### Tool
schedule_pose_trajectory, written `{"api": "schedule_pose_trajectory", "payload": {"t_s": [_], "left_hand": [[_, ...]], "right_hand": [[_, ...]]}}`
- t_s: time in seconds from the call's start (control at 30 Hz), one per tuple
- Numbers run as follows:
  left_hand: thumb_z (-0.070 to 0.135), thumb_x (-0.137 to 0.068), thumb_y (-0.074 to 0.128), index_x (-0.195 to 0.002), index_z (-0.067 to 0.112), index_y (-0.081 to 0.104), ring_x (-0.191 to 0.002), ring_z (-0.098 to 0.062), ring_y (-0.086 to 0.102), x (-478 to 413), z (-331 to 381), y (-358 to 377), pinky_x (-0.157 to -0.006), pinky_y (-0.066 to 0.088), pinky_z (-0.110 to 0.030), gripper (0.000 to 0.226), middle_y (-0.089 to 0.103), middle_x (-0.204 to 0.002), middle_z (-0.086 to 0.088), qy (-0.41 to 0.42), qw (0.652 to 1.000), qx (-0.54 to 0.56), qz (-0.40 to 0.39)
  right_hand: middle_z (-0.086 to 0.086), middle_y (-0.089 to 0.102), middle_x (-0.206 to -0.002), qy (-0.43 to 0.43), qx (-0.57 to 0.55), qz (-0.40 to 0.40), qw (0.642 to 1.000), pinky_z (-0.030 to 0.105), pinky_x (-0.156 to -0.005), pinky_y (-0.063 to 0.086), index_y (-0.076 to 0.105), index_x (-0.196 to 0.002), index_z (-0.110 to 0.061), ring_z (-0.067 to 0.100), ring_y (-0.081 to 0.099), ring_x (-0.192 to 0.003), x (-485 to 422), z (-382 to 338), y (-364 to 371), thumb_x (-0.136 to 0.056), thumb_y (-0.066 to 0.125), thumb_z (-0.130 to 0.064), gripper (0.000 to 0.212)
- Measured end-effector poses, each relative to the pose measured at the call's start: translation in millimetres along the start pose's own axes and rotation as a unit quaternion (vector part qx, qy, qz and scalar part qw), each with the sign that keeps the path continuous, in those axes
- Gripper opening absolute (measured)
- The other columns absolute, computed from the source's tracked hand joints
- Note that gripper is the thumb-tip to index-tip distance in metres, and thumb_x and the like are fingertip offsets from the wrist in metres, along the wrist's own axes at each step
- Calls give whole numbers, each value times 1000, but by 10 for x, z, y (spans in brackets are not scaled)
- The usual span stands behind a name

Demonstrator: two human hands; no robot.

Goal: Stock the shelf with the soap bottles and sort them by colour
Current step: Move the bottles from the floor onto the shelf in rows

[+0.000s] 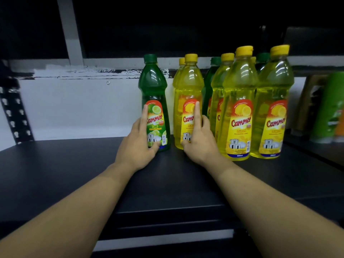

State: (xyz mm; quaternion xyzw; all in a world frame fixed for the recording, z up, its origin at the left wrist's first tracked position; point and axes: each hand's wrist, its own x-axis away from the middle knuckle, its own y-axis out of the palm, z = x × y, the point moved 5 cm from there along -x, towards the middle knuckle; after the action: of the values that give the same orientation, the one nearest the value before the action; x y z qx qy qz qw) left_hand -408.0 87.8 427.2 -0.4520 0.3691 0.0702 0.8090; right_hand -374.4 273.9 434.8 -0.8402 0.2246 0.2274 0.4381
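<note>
The left hand (137, 144) is set on the green clear-plastic lime soap bottle with green cap (153, 86). This bottle stands upright on the flat black shelf board (74, 174), at the left end of the bottle group and close to the white back panel (74, 105). Left grip: holding the bottle low on its body, index finger straight up the left edge of the label, thumb across the label's lower part. The remaining fingers are hidden.

The right hand (201, 144) is on the yellow clear-plastic lemon soap bottle with yellow cap (189, 84), which stands upright just beside the green one with a narrow gap between them. Right grip: holding that bottle, index finger straight up the label, thumb at the label's lower left, other fingers curled round the right side.

To the right, a front-centre yellow bottle (240, 101) and a front-right yellow bottle (271, 101) stand upright, nearly touching. Behind them, partly covered, are a rear yellow bottle (221, 86) and two green-capped bottles (209, 84). At the far right is a blurred green container (333, 105). A black perforated upright (13, 112) stands at the left edge.
</note>
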Motion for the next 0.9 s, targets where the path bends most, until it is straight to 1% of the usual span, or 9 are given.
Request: {"api": "schedule_pose_trajectory", "payload": {"t_s": [0.1,0.2,0.27,0.3,0.4,0.57,0.73,0.83,0.9], "left_hand": [[30,-88,72,-151,39,-27,-123,-28,54,27,31,7,-89,53,-44,118,22,-159,-1,-2,999,-9,-43],[40,-89,68,-152,34,-28,-131,-29,48,105,61,-55,-96,50,-50,115,18,-161,-2,-25,994,-53,-89],[53,-89,62,-156,28,-17,-138,-31,41,189,73,-142,-105,41,-55,107,16,-163,-5,-58,981,-131,-129],[58,-90,58,-158,24,-7,-140,-31,38,245,111,-212,-109,36,-56,100,16,-164,-5,-68,974,-162,-145],[63,-91,52,-156,22,21,-143,-27,34,457,335,-482,-116,27,-53,82,25,-162,-2,-62,966,-191,-161],[61,-86,55,-136,23,51,-126,-26,50,900,822,-972,-108,35,-49,63,53,-140,0,0,968,-202,-148],[58,-85,58,-132,24,56,-122,-26,53,1425,1289,-1325,-105,35,-45,58,57,-135,0,21,971,-193,-138],[55,-85,58,-131,24,57,-119,-26,54,1771,1386,-1376,-105,35,-45,55,57,-134,1,32,972,-189,-138],[53,-86,57,-127,23,59,-115,-25,55,2024,1368,-1305,-107,33,-47,51,59,-130,0,45,966,-204,-150]], "right_hand": [[9,7,-162,11,-20,23,999,40,-113,33,1,-159,-27,34,30,-143,145,-113,-122,-88,66,-16,96],[5,13,-163,7,-23,-14,1000,39,-117,32,22,-156,-22,28,24,-147,353,-179,-266,-88,63,-9,80],[4,19,-162,5,17,-53,998,39,-119,30,31,-153,-20,25,22,-148,485,-200,-384,-88,59,-4,72],[4,21,-162,-1,42,-72,997,41,-119,28,33,-152,-19,26,21,-148,557,-216,-449,-88,58,-5,70],[10,28,-159,-15,120,-109,987,52,-116,28,38,-149,-18,34,24,-145,824,-307,-667,-88,55,-12,63],[13,26,-158,5,200,-146,969,61,-117,16,35,-149,-20,44,20,-145,1334,-585,-1072,-91,52,-23,61],[12,30,-155,-39,210,-124,969,61,-118,14,37,-147,-21,42,24,-143,1852,-862,-1354,-91,52,-29,59],[10,37,-151,-47,198,-103,974,57,-115,23,40,-146,-21,39,31,-139,2175,-882,-1400,-90,53,-28,58],[10,39,-150,-34,186,-121,975,56,-113,27,39,-147,-20,39,36,-136,2455,-808,-1284,-90,52,-26,58]]}}
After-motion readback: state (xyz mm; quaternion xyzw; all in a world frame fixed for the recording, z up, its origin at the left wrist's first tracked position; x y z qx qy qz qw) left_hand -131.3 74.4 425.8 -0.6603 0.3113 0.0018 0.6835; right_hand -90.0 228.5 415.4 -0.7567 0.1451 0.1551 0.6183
